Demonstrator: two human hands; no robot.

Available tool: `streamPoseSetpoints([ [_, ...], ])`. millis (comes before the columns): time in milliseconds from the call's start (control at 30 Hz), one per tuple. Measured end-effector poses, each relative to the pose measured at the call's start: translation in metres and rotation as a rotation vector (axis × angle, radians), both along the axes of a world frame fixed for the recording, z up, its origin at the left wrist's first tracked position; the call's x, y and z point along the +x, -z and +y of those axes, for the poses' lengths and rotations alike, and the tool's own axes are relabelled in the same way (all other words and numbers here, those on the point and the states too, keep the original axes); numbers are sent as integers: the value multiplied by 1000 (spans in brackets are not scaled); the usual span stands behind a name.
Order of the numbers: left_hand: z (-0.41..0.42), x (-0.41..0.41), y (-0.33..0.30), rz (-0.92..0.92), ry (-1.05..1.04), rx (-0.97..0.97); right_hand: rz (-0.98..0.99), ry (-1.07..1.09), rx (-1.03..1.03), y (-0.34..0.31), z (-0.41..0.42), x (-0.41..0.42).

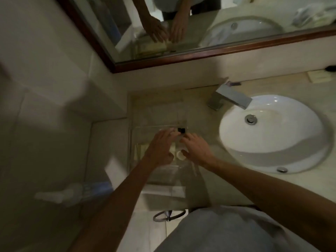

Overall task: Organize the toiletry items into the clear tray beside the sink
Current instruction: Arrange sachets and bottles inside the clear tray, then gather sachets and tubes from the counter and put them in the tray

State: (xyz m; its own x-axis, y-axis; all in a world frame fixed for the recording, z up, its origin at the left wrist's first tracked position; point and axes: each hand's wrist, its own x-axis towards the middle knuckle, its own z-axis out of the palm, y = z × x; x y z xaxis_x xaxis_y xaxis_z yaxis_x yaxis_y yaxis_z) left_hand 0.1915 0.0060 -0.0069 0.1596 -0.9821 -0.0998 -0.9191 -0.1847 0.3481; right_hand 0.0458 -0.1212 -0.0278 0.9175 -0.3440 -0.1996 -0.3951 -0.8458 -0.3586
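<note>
Both hands hover, fingers spread, holding nothing visible: left hand (160, 148), right hand (197, 150), over the clear rigid plastic tray (143, 124) on the beige bench (205, 179). Small pale toiletry packets (179, 154) inside look light, slippery; pinch their edges.

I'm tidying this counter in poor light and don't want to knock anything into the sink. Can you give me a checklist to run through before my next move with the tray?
1. Both hands over the clear tray: ok; left hand and right hand hover above it.
2. Tray clear of the sink: ok; it sits on the counter to the sink's left, apart from the bowl.
3. Either hand gripping an item: cannot tell; the picture is blurred.
4. Round white item inside the tray: ok; it lies between the hands.
5. Small black-capped item upright: cannot tell; too blurred.
6. Faucet out of the hands' way: ok; it stands well behind the right hand.
</note>
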Motion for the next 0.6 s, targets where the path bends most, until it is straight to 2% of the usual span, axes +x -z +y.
streamPoseSetpoints([
  [100, -74, -63, -16, 84, 55, -125, -90, 106, 17, -7, -59, -61],
  [333, -240, -219, -5, 250, 112, -194, -120, 498, 13, -35, -207, -241],
  [467, -333, -299, 7, 263, 129, -100, 56, 671, 101, -36, -282, -340],
  [600, -435, -337, 19, 198, 81, 15, 51, 765, 46, -25, -340, -413],
])
